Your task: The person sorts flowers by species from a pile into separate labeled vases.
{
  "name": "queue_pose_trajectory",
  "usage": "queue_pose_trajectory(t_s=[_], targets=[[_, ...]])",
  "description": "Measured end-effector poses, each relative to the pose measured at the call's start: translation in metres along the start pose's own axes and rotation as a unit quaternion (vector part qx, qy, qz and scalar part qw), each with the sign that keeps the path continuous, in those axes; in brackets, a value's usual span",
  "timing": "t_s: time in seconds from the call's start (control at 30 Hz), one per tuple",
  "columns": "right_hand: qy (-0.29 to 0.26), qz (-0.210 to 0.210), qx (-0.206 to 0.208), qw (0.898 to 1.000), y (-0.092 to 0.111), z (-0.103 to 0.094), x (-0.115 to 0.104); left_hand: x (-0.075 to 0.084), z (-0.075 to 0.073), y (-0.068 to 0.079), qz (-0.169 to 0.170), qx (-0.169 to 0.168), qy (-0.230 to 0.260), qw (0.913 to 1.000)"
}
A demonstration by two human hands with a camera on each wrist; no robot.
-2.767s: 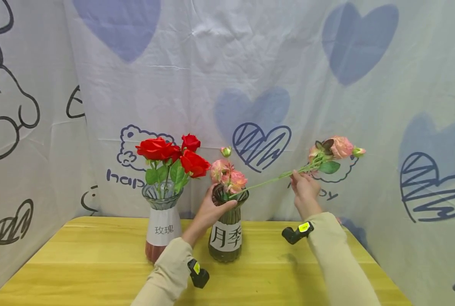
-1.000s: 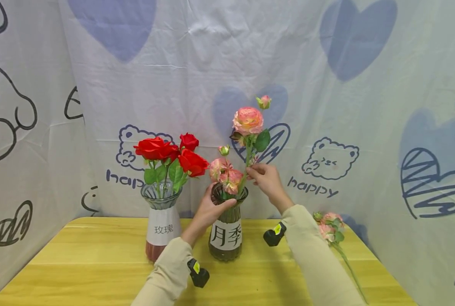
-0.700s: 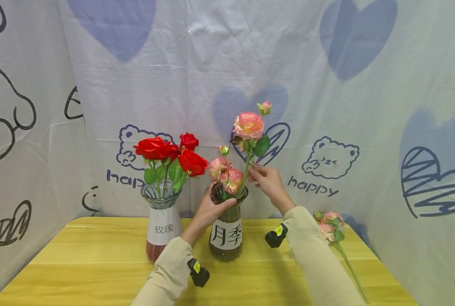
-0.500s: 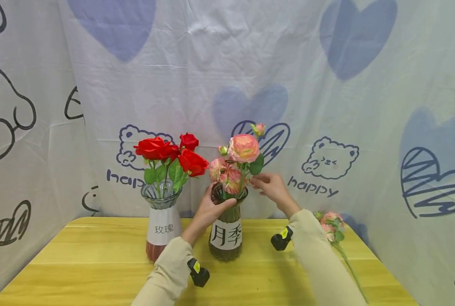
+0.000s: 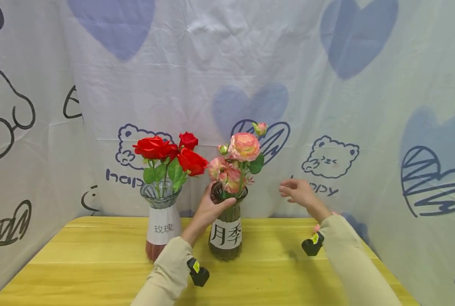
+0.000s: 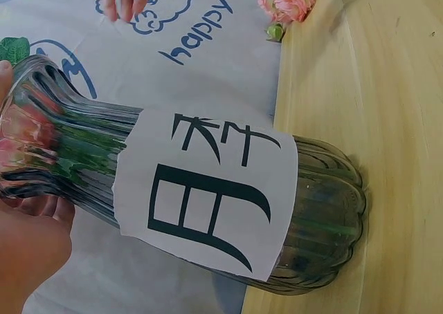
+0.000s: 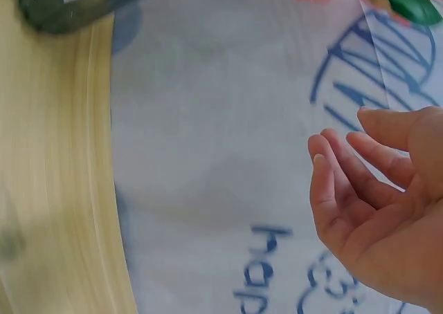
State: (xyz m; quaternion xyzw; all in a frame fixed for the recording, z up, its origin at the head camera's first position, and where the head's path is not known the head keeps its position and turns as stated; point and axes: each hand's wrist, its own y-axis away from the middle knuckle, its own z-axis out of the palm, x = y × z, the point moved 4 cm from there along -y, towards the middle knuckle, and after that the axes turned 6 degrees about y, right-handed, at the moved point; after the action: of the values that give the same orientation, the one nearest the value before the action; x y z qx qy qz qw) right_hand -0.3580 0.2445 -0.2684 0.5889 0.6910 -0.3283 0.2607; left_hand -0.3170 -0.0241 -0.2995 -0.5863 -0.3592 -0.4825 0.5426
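Note:
My left hand (image 5: 209, 209) grips the neck of a dark ribbed glass vase (image 5: 225, 253), thumb across the front just below the rim. The vase stands upright, with a white label (image 6: 208, 189) reading 月季. Pink artificial flowers (image 5: 244, 147) with green leaves and buds rise from its mouth; their stems show through the glass in the left wrist view. To the right of the vase, my right hand (image 5: 301, 194) is in the air, apart from the flowers. In the right wrist view its fingers (image 7: 325, 196) are loosely bent and hold nothing.
Left of the dark vase stands another vase (image 5: 162, 225) labelled 玫瑰, holding red roses (image 5: 154, 147). A pink flower (image 6: 294, 3) lies at the table's right, mostly behind the right sleeve in the head view. A printed cloth (image 5: 196, 85) hangs behind the wooden table (image 5: 97, 255).
My right hand lowered a pink flower stem into the dark vase, let go of it and drew back to the right. My left hand has stayed on the vase.

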Motion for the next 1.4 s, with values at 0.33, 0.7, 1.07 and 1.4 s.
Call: queue_pose_trajectory(t_s=[0.33, 0.7, 1.07, 1.4], targets=[[0.039, 0.001, 0.008, 0.999, 0.020, -0.046, 0.034, 0.002, -0.002, 0.000, 0.003, 0.005, 0.002, 1.0000], [0.052, 0.031, 0.023, 0.998, 0.033, -0.073, 0.084, 0.004, -0.001, 0.003, 0.002, 0.013, -0.012, 0.9998], [0.065, 0.060, 0.042, 0.995, 0.048, -0.084, 0.126, 0.003, -0.002, 0.003, 0.000, 0.010, -0.010, 0.9999], [0.067, 0.071, 0.044, 0.994, 0.065, -0.081, 0.165, 0.002, -0.001, 0.001, 0.001, 0.009, -0.007, 0.9999]])
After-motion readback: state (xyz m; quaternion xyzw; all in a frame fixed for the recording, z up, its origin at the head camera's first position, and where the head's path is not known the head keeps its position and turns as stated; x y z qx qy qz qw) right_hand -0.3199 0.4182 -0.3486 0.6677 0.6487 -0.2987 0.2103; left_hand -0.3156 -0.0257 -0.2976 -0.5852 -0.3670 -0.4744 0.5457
